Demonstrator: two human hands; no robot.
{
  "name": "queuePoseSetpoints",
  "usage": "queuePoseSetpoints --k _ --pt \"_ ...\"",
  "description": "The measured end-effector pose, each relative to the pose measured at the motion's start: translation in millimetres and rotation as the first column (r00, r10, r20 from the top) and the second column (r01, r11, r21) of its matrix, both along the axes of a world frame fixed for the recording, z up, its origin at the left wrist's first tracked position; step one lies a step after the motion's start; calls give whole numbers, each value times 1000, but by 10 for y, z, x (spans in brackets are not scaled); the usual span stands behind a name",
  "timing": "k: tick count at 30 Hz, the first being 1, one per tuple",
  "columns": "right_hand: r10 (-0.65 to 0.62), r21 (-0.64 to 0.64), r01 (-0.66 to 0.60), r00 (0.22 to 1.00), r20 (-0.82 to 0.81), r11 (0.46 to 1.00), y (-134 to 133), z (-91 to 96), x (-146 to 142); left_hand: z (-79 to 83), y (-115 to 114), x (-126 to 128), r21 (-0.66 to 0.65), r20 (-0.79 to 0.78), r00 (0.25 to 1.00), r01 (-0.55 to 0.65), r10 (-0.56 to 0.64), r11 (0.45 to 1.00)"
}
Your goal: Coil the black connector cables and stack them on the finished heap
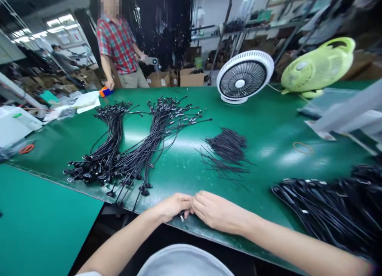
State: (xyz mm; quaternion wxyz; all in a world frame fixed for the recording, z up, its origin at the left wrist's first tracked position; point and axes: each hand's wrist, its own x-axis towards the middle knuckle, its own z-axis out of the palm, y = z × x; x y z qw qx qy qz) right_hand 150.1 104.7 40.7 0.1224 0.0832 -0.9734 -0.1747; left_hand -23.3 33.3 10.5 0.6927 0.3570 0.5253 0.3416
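At the near edge of the green bench (268, 124) the left hand (173, 206) and right hand (216, 212) meet fingertip to fingertip, both pinched together on a small metal-tipped piece (182, 217) that peeks out just below the left fingers; too little of it shows to tell what it is. Because the piece is held right over the bench edge, a slip of the fingers would likely drop it into the dark gap below. Further in, to the left, lie two long cable bundles (131, 144) whose nearest ends hang at the rim; a careless sweep of the left forearm could drag them off. A loose pile of short black ties (227, 150) sits beyond the hands, another cable heap (331, 212) lies to the right, and a white fan (244, 77) facing the bench might scatter the ties.
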Motion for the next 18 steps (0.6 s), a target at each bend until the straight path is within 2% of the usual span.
queuePoseSetpoints --k 3,6,9,11,13,15,16,18 --pt "54 53 -55 998 28 997 -18 21 -37 -80 -15 7 -118 81 997 15 -6 993" --pt "36 81 -44 995 90 996 -26 -2 -69 -129 -29 74 -191 143 989 0 28 982" --pt "-70 33 65 978 198 997 2 -49 -105 -108 -7 156 -182 197 971 -100 136 978" --pt "-189 -90 224 937 293 970 27 -71 -143 -80 31 197 -164 237 942 -204 240 965" --pt "-319 -236 415 879 355 879 38 -78 -191 -58 83 218 -142 273 896 -323 350 936" --pt "-442 -383 562 822 360 733 34 -69 -240 -37 133 218 -100 303 843 -436 445 894" --pt "-498 -474 604 797 342 641 31 -58 -262 -22 151 211 -71 321 819 -480 475 875" --pt "-588 -683 599 751 299 418 41 -24 -290 23 160 185 11 358 785 -545 506 838"
